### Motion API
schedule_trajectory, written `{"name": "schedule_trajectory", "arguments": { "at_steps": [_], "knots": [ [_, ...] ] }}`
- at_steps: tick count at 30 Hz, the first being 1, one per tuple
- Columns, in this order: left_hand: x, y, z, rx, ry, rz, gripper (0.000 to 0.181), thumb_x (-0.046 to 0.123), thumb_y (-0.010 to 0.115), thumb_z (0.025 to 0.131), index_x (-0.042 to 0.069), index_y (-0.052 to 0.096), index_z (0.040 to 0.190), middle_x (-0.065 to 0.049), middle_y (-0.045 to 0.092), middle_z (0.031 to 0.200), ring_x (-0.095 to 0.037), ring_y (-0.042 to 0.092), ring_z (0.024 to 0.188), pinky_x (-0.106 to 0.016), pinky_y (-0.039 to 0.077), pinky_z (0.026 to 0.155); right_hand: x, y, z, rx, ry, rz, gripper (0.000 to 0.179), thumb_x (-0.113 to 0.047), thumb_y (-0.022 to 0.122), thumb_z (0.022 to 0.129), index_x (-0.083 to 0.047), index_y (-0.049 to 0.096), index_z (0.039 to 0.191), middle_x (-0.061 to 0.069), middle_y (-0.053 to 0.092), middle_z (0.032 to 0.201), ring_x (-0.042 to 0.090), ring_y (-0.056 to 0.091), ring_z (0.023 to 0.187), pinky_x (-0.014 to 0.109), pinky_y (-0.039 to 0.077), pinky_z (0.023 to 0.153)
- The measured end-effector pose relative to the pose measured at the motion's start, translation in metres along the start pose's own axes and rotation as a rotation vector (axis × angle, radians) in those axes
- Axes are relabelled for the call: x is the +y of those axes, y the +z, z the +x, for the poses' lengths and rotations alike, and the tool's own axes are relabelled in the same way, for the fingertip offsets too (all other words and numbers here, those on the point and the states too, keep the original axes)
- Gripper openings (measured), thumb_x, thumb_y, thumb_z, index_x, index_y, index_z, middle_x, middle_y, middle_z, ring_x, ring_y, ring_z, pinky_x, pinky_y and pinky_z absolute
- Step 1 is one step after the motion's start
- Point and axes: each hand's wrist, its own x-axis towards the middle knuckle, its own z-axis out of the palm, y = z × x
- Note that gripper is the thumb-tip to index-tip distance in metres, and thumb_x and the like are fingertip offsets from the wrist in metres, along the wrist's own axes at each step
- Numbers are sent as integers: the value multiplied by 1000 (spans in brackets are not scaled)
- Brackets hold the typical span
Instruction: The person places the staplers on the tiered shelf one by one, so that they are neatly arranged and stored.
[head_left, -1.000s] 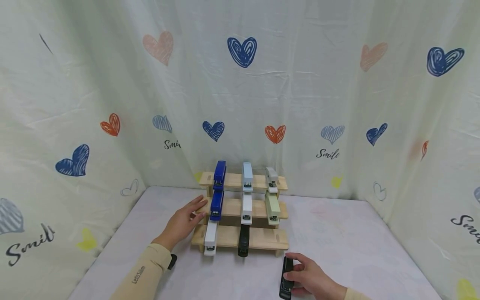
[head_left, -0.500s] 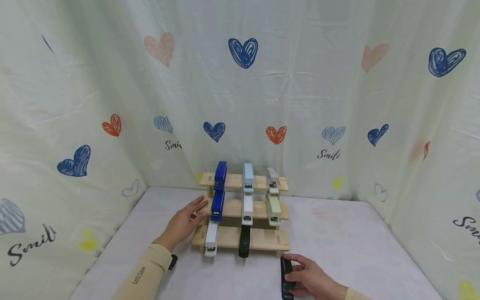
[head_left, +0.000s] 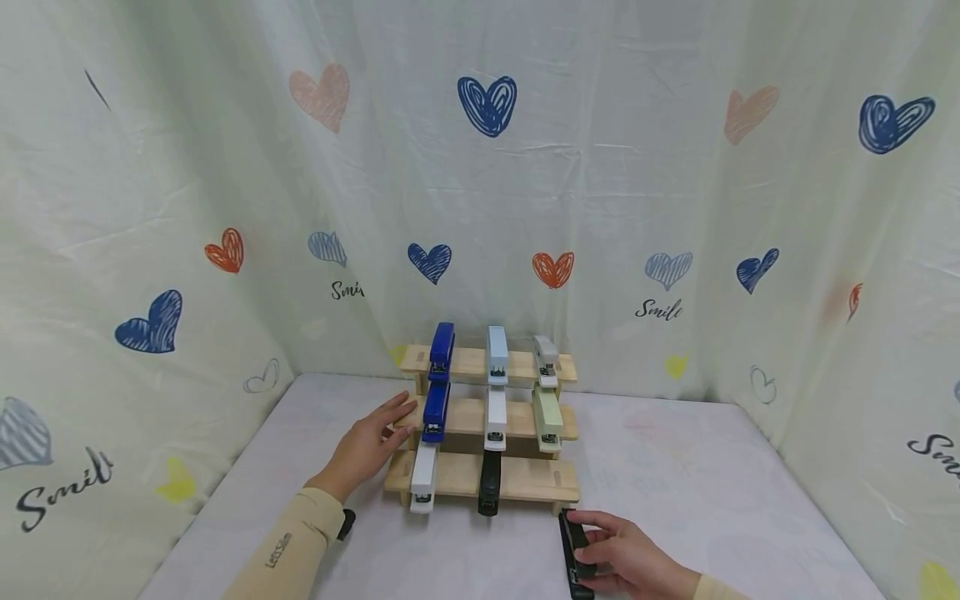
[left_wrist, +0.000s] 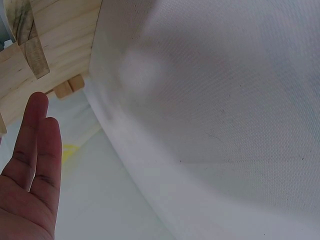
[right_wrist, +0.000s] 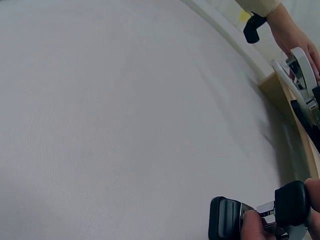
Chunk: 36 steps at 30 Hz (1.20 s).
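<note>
In the head view my right hand [head_left: 633, 557] pinches a black stapler [head_left: 572, 543] between thumb and fingers, just off the front right corner of a three-tier wooden rack [head_left: 459, 477]. Whether it touches the table cannot be told. The right wrist view shows one end of that stapler [right_wrist: 225, 219], thumb and fingers on its sides. My left hand [head_left: 362, 454] rests against the rack's left edge at the middle tier, fingers nearly straight. On the bottom tier sit a white stapler [head_left: 423, 477] at left and another black stapler [head_left: 489, 482] at the middle.
The middle tier bears a blue stapler [head_left: 436, 408], a white one and a pale green stapler [head_left: 547, 414]. On top are a blue, a light blue [head_left: 497, 346] and a grey stapler [head_left: 546, 354]. A heart-printed curtain [head_left: 480, 192] surrounds the white table [head_left: 675, 475].
The stapler in my right hand has turned slightly, its far end now leaning left and its near end shifted right. My left hand stays at the rack.
</note>
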Motion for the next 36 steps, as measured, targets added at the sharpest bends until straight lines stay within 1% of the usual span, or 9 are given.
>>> {"name": "schedule_trajectory", "arguments": {
  "at_steps": [5,9,14,21,28,36],
  "knots": [
    [-1,1,0,-1,7,6,48,29,63,100,14,55,145,-4,40,156,-16,63,91,-38,52,80,0,-1,-1,14,1,8,54,4,64,91,4,49,142,19,45,110,27,57,91,48,54,83],
    [0,1,0,-3,0,9,49,30,63,100,15,55,145,-3,39,156,-16,63,91,-38,52,80,0,-4,-2,9,-8,6,53,4,64,91,5,49,142,16,42,105,25,56,88,49,54,83],
    [1,1,1,-7,-5,8,49,31,63,100,15,54,146,-2,39,157,-16,63,92,-39,52,80,0,-8,-4,9,-14,5,53,3,64,91,6,49,142,13,43,101,23,58,85,49,54,83],
    [1,0,1,0,9,14,48,31,63,100,15,55,145,-3,40,156,-17,63,93,-40,52,81,0,-13,-6,12,13,11,52,3,64,90,4,51,141,11,41,100,21,59,82,47,55,82],
    [0,-1,1,-1,10,14,48,30,63,100,14,55,145,-4,40,156,-17,63,92,-41,52,80,1,-14,-6,1,29,23,50,5,63,91,4,52,140,15,52,106,24,61,87,46,55,83],
    [-1,0,1,-3,6,18,49,31,63,100,15,54,146,-3,39,157,-16,63,91,-39,52,79,1,-14,-7,-14,33,10,50,7,62,89,5,54,138,15,54,107,24,60,87,43,55,81]
  ]
}}
